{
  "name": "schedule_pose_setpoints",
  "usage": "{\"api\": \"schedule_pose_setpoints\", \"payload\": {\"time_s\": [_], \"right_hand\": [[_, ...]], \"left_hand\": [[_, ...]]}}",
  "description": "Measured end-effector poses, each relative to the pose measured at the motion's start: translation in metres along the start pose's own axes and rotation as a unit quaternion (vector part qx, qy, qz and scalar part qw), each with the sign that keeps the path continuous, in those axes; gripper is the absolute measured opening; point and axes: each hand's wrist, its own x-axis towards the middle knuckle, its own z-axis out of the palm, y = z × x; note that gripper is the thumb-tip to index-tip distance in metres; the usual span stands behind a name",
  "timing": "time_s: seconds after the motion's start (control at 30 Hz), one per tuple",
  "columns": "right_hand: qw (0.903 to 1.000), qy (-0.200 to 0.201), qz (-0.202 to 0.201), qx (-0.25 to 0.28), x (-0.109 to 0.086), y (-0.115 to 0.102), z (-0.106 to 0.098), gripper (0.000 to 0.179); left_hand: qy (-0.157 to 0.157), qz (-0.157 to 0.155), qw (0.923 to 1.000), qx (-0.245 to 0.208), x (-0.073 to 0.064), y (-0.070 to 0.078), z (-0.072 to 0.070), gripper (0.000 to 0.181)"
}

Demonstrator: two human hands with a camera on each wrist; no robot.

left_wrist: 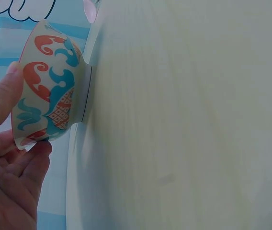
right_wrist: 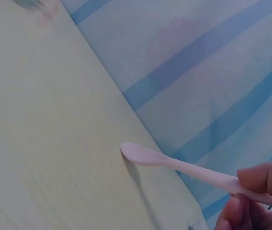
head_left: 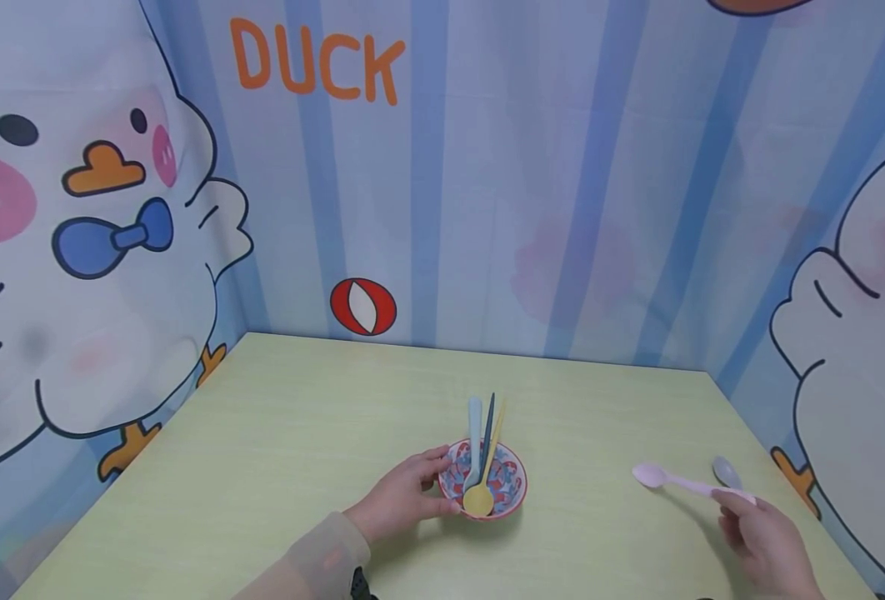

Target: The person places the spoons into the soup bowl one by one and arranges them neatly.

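My left hand [head_left: 411,492] grips the side of a small patterned bowl [head_left: 515,486], thumb and fingers at its rim. Red and blue figures cover the bowl's outer wall [left_wrist: 54,91] in the left wrist view. Inside it lean a light blue spoon [head_left: 475,429], a thin dark blue handle [head_left: 491,421] and a yellow spoon [head_left: 478,500]. Off to the right, my right hand [head_left: 768,533] pinches a pink spoon [head_left: 686,482] by the handle end, its head pointing left. The right wrist view shows the pink spoon's handle [right_wrist: 198,172] between thumb and fingers.
A greyish-purple spoon [head_left: 727,472] lies on the table just beyond my right hand. The pale yellow-green table [head_left: 322,400] ends at a blue striped curtain [head_left: 480,208] behind, with duck-printed cloth on both sides.
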Motion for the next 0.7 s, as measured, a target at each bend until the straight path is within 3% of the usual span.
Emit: {"api": "schedule_pose_setpoints", "payload": {"time_s": [0.57, 0.7], "right_hand": [[0.9925, 0.027, -0.066, 0.1, -0.016, 0.002, 0.026, 0.047], [0.9905, 0.051, -0.072, 0.106, -0.015, 0.002, 0.032, 0.054]], "left_hand": [[-0.001, -0.001, 1.0, -0.006, 0.0, -0.001, 0.0, 0.073], [-0.002, 0.001, 1.0, -0.004, 0.001, -0.001, 0.001, 0.074]]}}
